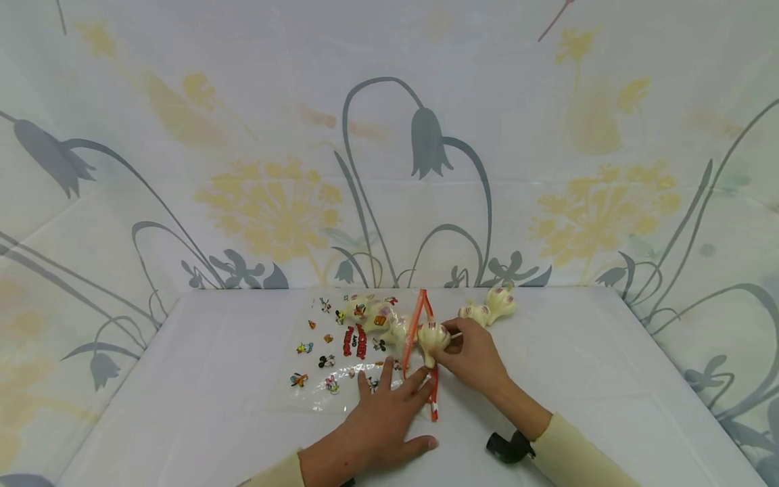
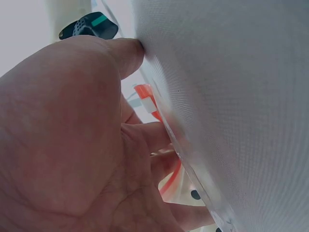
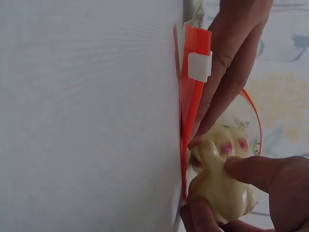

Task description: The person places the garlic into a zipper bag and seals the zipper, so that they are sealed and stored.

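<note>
A clear zip bag [image 1: 331, 352] printed with small cartoon figures lies flat on the white table [image 1: 213, 379]. Its orange zip strip [image 1: 416, 325] stands open at the right end. My left hand [image 1: 392, 382] presses on the bag's near corner with straight, spread fingers. My right hand [image 1: 453, 341] pinches a garlic bulb [image 1: 433, 336] right at the bag's mouth. In the right wrist view the garlic bulb [image 3: 224, 186] touches the orange strip [image 3: 193, 96], just below the white slider [image 3: 199, 66]. More garlic [image 1: 374, 314] lies inside the bag.
Two loose garlic bulbs [image 1: 500, 302] [image 1: 477, 312] lie on the table behind my right hand. A flower-printed cloth backdrop [image 1: 389, 169] closes in the table at the back and both sides. A black wrist mount [image 1: 508, 446] sits on my right forearm.
</note>
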The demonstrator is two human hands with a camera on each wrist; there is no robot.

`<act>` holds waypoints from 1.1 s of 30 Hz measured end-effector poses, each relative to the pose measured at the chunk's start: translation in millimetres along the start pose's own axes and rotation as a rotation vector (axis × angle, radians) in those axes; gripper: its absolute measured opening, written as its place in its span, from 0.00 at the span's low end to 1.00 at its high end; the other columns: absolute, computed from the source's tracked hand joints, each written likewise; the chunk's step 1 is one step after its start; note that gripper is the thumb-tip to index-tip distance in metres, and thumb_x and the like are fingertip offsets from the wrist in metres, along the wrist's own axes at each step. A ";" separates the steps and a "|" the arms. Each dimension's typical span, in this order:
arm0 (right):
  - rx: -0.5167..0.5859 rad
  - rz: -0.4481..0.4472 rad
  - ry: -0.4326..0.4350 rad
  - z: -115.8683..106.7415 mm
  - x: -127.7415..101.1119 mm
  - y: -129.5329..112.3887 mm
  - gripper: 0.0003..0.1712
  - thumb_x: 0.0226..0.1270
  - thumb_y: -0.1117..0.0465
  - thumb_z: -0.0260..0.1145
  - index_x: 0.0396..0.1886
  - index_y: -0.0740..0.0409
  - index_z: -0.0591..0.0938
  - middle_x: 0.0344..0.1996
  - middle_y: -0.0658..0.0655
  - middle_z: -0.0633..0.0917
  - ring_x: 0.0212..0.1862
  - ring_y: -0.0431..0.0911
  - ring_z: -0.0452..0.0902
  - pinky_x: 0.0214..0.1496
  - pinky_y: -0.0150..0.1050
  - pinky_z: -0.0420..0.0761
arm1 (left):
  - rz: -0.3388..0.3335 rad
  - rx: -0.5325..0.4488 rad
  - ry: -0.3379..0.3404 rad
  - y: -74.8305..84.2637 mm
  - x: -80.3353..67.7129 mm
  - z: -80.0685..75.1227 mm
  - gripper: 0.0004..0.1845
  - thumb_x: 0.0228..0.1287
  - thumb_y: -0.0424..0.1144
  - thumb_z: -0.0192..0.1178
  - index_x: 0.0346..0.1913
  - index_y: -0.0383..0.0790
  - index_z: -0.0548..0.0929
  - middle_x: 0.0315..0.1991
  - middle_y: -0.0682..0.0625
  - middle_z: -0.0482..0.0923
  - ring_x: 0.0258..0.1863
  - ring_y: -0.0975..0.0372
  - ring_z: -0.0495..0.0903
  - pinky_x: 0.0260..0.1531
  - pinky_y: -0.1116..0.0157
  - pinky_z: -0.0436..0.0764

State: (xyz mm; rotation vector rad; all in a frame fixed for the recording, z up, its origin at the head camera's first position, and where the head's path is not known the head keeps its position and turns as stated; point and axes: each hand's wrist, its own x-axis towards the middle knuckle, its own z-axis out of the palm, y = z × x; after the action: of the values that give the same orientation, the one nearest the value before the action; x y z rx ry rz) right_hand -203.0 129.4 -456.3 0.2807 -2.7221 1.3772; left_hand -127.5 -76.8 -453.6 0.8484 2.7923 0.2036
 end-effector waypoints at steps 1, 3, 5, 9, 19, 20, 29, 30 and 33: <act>-0.009 0.004 0.003 0.2 0.5 -0.7 0.25 0.61 0.65 0.81 0.54 0.67 0.83 0.49 0.62 0.85 0.43 0.48 0.88 0.47 0.42 0.89 | 0.000 0.000 -0.002 0.0 -0.1 -0.4 0.46 0.69 0.76 0.55 0.84 0.62 0.62 0.86 0.61 0.51 0.83 0.33 0.47 0.61 0.18 0.61; -0.025 0.007 0.008 0.8 2.0 -1.4 0.24 0.60 0.63 0.82 0.53 0.67 0.83 0.46 0.61 0.86 0.43 0.47 0.87 0.46 0.43 0.89 | -0.003 0.000 -0.005 0.4 -0.7 -1.3 0.46 0.68 0.76 0.55 0.84 0.62 0.62 0.86 0.61 0.51 0.83 0.33 0.47 0.61 0.18 0.60; -0.022 0.005 0.015 2.1 4.1 -1.6 0.24 0.59 0.62 0.84 0.51 0.66 0.84 0.43 0.59 0.86 0.42 0.47 0.87 0.45 0.41 0.88 | -0.004 0.002 -0.005 0.6 -0.9 -1.6 0.46 0.68 0.76 0.55 0.84 0.62 0.61 0.86 0.61 0.51 0.83 0.32 0.47 0.61 0.18 0.60; -0.009 0.001 0.025 7.6 9.6 -0.6 0.23 0.56 0.62 0.85 0.46 0.66 0.84 0.39 0.57 0.87 0.39 0.45 0.87 0.39 0.37 0.86 | -0.005 0.003 0.000 0.7 -1.1 -1.3 0.47 0.68 0.77 0.54 0.84 0.62 0.61 0.86 0.61 0.51 0.82 0.32 0.47 0.62 0.18 0.60; -0.054 -0.018 0.013 15.4 11.9 -8.4 0.18 0.61 0.70 0.77 0.50 0.70 0.83 0.44 0.61 0.83 0.43 0.49 0.84 0.46 0.45 0.88 | 0.007 -0.024 -0.012 -0.7 -0.2 -1.7 0.46 0.69 0.75 0.55 0.84 0.61 0.62 0.86 0.61 0.50 0.82 0.31 0.49 0.61 0.18 0.60; -0.055 -0.025 0.014 16.3 12.3 -8.3 0.17 0.62 0.71 0.76 0.50 0.70 0.83 0.43 0.61 0.83 0.43 0.49 0.84 0.46 0.44 0.87 | 0.006 -0.024 -0.014 -0.6 -0.1 -1.8 0.46 0.69 0.75 0.55 0.84 0.61 0.62 0.86 0.61 0.50 0.82 0.31 0.49 0.61 0.18 0.60; -0.067 -0.058 0.021 22.5 16.2 -8.7 0.17 0.60 0.68 0.78 0.46 0.69 0.84 0.40 0.59 0.83 0.40 0.47 0.86 0.42 0.40 0.88 | 0.010 -0.017 0.000 0.5 -1.2 -1.9 0.46 0.69 0.75 0.56 0.84 0.61 0.61 0.86 0.62 0.49 0.82 0.32 0.50 0.60 0.18 0.61; -0.072 -0.057 0.018 23.0 16.1 -9.4 0.17 0.60 0.67 0.79 0.47 0.69 0.85 0.40 0.58 0.83 0.40 0.46 0.86 0.42 0.40 0.88 | 0.011 -0.017 0.001 0.6 -1.4 -1.8 0.46 0.69 0.75 0.55 0.84 0.61 0.61 0.86 0.62 0.49 0.82 0.32 0.49 0.60 0.18 0.61; -0.080 -0.056 0.016 24.4 16.0 -11.6 0.18 0.62 0.65 0.77 0.48 0.69 0.85 0.40 0.58 0.83 0.40 0.46 0.86 0.43 0.42 0.88 | 0.010 -0.017 -0.001 0.9 -1.6 -1.9 0.46 0.69 0.75 0.56 0.84 0.61 0.61 0.86 0.62 0.50 0.82 0.32 0.49 0.60 0.18 0.61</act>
State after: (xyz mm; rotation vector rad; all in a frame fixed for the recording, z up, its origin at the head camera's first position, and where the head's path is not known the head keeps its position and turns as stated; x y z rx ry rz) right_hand -216.1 101.0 -459.2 0.3361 -2.7255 1.2483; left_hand -126.2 -77.1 -451.3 0.8587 2.7820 0.2289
